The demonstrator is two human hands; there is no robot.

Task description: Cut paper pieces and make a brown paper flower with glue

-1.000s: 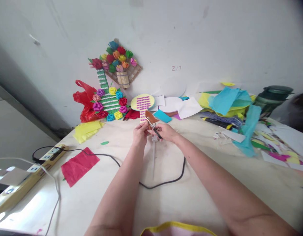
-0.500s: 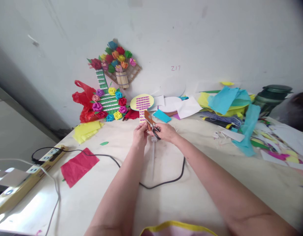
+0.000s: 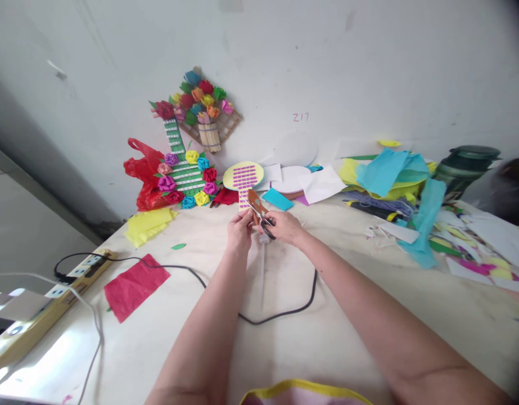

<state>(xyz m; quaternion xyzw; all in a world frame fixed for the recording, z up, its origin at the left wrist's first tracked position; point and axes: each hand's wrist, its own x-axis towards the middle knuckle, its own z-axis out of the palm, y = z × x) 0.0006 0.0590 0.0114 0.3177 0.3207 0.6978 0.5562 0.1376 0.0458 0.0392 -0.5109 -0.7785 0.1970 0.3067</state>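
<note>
Above the middle of the table, my left hand (image 3: pixel 239 229) pinches a brown piece of paper (image 3: pixel 255 199) by its lower end. My right hand (image 3: pixel 287 227) is closed around the black handles of a pair of scissors (image 3: pixel 267 227). The blades point up and to the left and cross the brown paper; whether they are cutting into it I cannot tell. Just behind the hands lies a yellow paddle-shaped craft piece (image 3: pixel 230 179) with purple strips. Under the hands a thin translucent stick (image 3: pixel 262 275), perhaps a glue stick, lies on the table.
A black cable (image 3: pixel 280 317) loops across the table from a power strip (image 3: pixel 57 292) at left. Red crepe paper (image 3: pixel 136 287) lies beside it. A flower-trimmed green craft guitar (image 3: pixel 186 177) leans on the wall. Paper scraps (image 3: pixel 487 242) and a dark green container (image 3: pixel 464 171) are at right.
The brown paper and scissors blades have shifted very slightly. Both hands stay in nearly the same place and keep their grips.
</note>
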